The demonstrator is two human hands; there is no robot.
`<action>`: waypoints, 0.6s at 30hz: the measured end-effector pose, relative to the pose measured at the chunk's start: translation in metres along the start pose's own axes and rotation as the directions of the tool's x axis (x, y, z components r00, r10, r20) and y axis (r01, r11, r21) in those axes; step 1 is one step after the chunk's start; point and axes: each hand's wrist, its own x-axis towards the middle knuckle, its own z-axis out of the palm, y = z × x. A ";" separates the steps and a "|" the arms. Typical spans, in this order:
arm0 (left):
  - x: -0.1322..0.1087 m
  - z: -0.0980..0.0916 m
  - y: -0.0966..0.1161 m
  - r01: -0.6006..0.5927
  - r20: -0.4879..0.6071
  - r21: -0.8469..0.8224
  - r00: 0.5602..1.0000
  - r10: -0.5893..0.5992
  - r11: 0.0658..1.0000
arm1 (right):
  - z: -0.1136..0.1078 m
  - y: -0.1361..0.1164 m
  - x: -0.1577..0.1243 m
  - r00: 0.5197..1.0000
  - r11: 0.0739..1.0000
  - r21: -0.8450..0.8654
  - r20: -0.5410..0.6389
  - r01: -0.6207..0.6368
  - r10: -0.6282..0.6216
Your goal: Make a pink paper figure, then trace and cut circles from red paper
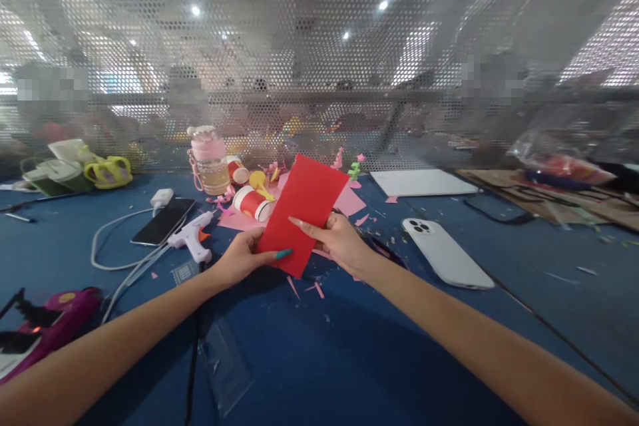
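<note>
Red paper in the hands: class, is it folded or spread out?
Spread out: the red paper shows as one smooth rectangle without a visible crease, held at its lower end by the left hand and the right hand.

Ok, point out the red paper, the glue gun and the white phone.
red paper [304, 203], head view, sheet's middle
glue gun [192, 234], head view, white body
white phone [446, 254], head view, its back
</note>
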 end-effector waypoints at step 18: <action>0.004 -0.004 -0.004 -0.132 -0.241 0.220 0.953 0.186 0.966 | -0.029 0.000 0.014 0.946 0.793 -0.578 -0.103 0.194 -0.306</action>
